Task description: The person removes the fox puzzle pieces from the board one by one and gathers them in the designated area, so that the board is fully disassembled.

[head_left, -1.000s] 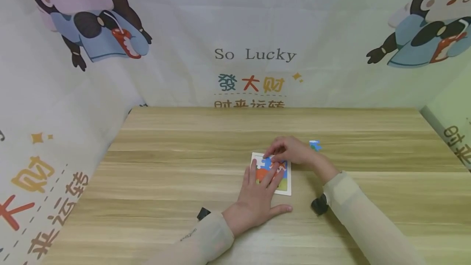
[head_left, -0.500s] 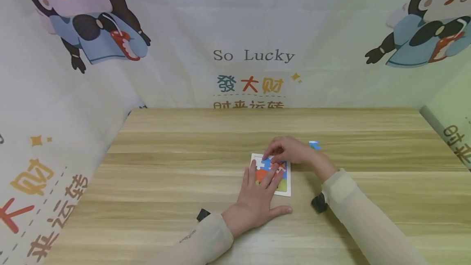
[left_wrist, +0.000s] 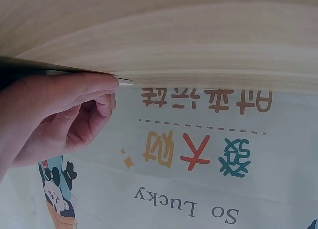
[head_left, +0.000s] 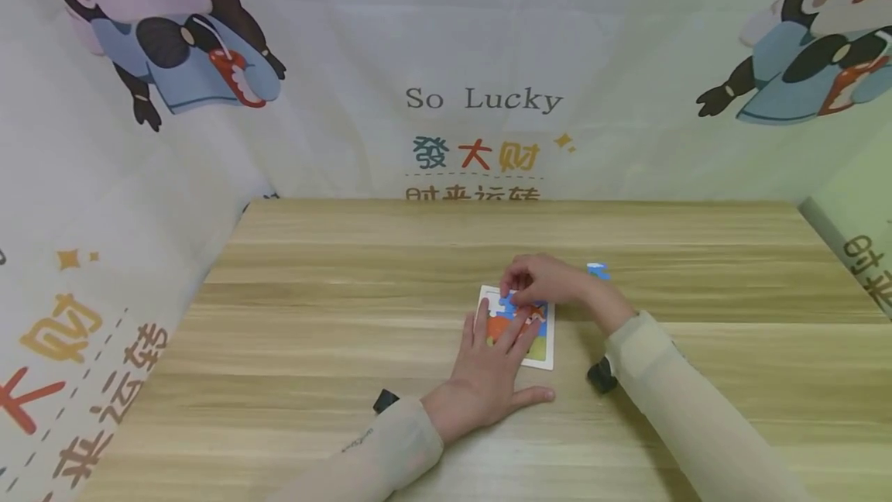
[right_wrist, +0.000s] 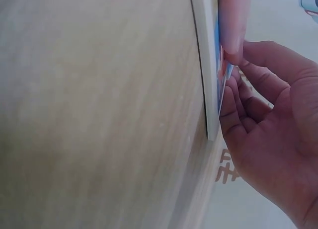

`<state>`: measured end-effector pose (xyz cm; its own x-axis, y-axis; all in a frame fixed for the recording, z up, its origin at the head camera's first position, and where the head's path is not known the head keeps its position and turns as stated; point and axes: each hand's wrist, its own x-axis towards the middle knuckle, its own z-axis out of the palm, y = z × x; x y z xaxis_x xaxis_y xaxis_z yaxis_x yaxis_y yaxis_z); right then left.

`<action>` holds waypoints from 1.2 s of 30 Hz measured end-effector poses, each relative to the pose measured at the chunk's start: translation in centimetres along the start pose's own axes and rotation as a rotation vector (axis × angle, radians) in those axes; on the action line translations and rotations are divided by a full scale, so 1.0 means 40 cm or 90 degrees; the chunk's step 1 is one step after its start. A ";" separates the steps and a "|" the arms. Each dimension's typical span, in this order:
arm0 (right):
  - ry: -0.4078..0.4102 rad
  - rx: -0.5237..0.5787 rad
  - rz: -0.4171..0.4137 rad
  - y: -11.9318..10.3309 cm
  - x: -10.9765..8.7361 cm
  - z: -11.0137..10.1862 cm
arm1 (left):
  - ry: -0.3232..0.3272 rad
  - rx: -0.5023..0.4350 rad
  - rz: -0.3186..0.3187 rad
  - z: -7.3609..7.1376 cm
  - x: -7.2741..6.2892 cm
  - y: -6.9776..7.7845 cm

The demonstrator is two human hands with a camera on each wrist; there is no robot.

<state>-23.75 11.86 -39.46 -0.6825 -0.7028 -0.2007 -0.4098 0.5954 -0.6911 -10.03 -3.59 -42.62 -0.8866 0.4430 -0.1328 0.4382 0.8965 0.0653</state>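
A small jigsaw puzzle in a white frame (head_left: 551,347) lies on the table, with an orange, blue and green picture. My left hand (head_left: 484,382) rests on its lower part, fingers spread and straight, thumb out to the right. At the frame's far edge, my right hand (head_left: 550,279) pinches a blue puzzle piece (head_left: 507,302) between curled fingers and thumb. In the right wrist view the right hand (right_wrist: 278,105) holds the piece (right_wrist: 229,70) tilted at the board's surface, close by a left fingertip (right_wrist: 232,40). A pale gap shows in the picture's upper left.
A loose blue and white puzzle piece (head_left: 597,270) lies on the wooden table (head_left: 313,308), right of the right hand. Black wrist cameras (head_left: 602,375) sit at both cuffs. A printed cloth (head_left: 348,60) hangs behind the table and along its sides.
My right fingers have curled in more, and the blue piece they pinch has shifted slightly. The left hand stays spread over the puzzle.
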 end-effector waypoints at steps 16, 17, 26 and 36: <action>-0.026 0.093 -0.014 0.031 0.005 -0.014 | 0.017 0.006 0.002 0.003 0.000 0.000; -0.027 0.097 -0.012 0.031 0.005 -0.015 | 0.015 0.007 0.002 0.004 0.002 0.000; -0.015 0.102 -0.019 0.029 -0.001 -0.021 | 0.008 0.007 0.005 -0.004 0.005 0.002; -0.019 0.139 -0.010 0.027 -0.012 -0.025 | -0.016 0.001 0.001 -0.011 0.006 0.003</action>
<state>-24.47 13.22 -39.43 -0.6574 -0.7244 -0.2077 -0.2766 0.4883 -0.8277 -10.26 -3.37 -42.19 -0.8822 0.4437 -0.1575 0.4391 0.8961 0.0645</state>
